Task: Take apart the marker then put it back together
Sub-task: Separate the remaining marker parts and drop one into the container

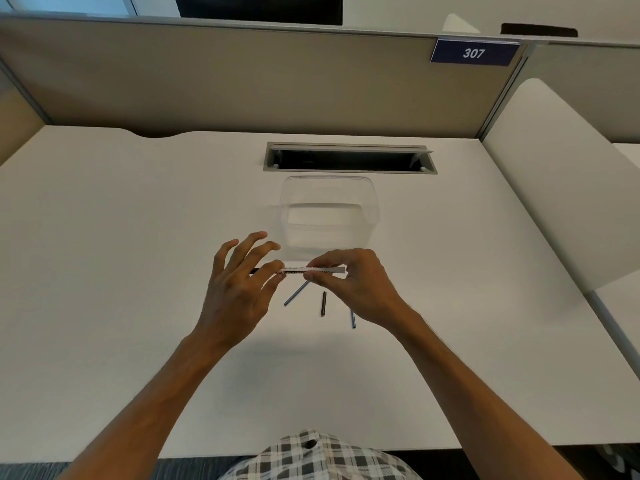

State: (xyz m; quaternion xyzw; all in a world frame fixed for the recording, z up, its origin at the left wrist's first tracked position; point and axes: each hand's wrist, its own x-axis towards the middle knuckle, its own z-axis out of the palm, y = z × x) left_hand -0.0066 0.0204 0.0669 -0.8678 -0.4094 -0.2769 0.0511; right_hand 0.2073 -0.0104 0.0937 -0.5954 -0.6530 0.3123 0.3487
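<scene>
Both hands hold the white marker barrel [298,271] above the desk [138,237]. The right hand [349,282] pinches it; the left hand [239,289] pinches its dark end, other fingers spread. A slip could drop it onto the three loose parts [323,303] below.

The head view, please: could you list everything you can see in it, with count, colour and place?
marker barrel: one, white with print, held level above the desk
small parts: three, dark sticks, lying on the desk under the hands
container: one, clear, behind the hands
desk: one, white
cable slot: one, grey, open, far desk edge
sign 307: one, dark blue, on the partition
left hand: pinches the barrel's left end
right hand: pinches the barrel's right half
</scene>
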